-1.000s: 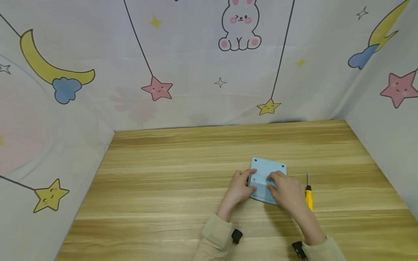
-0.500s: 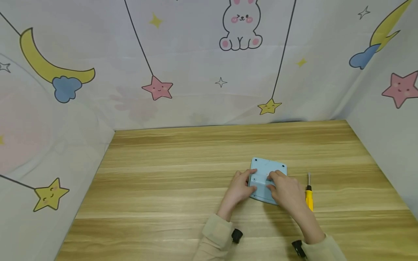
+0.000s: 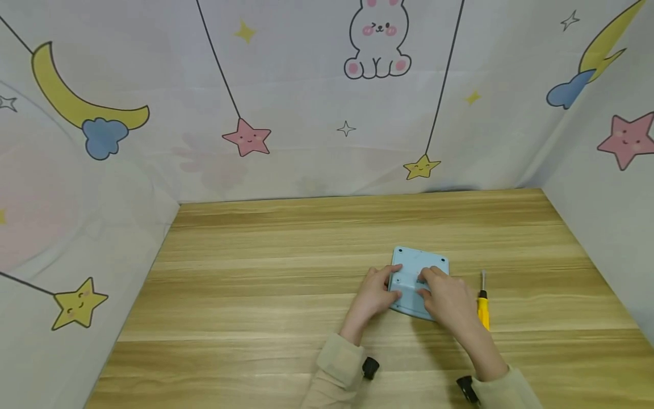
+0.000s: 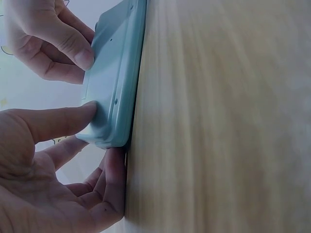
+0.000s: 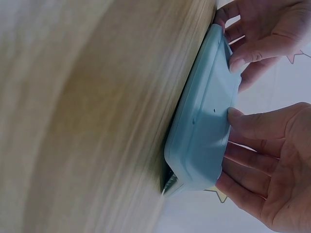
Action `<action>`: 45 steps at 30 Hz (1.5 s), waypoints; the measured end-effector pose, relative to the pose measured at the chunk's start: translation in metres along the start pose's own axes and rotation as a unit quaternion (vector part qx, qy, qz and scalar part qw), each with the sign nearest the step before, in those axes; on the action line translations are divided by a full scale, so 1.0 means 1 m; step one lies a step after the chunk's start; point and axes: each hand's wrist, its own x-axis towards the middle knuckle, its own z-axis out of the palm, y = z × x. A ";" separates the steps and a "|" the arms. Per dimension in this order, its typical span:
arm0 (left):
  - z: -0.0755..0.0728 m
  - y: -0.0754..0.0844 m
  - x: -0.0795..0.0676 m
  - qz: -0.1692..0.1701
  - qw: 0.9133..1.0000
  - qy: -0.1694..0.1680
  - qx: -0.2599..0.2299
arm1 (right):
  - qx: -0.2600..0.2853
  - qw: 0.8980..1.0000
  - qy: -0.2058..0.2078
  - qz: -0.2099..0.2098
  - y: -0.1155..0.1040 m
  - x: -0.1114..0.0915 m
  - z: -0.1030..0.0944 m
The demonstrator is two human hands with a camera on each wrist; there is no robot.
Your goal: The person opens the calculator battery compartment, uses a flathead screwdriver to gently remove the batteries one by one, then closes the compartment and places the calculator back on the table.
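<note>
A light blue calculator lies face down on the wooden table, its back showing small dark feet and screw holes. My left hand grips its left edge; in the left wrist view the thumb presses the back while a finger reaches under the edge. Over the middle of the back, my right hand has thumb and index fingertips close together at a small dark slot. The right wrist view shows these fingers bent against the calculator; what lies between the tips is hidden.
A screwdriver with a yellow and black handle lies just right of the right hand, its shaft pointing away. White cloth printed with stars, moons and a rabbit hangs behind the table and at both sides.
</note>
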 end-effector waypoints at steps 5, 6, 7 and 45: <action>-0.001 0.000 0.000 -0.003 1.000 0.001 0.000 | 0.003 1.000 -0.001 0.003 0.000 0.001 0.000; -0.001 0.000 0.001 -0.004 1.000 0.001 0.000 | 0.003 1.000 -0.001 0.003 0.000 0.001 -0.001; -0.001 0.000 0.001 -0.003 1.000 0.001 0.000 | 0.005 1.000 -0.002 0.003 0.000 0.001 -0.001; 0.000 -0.004 0.003 -0.001 1.000 -0.001 0.003 | 0.071 0.996 0.043 0.021 -0.001 0.002 0.001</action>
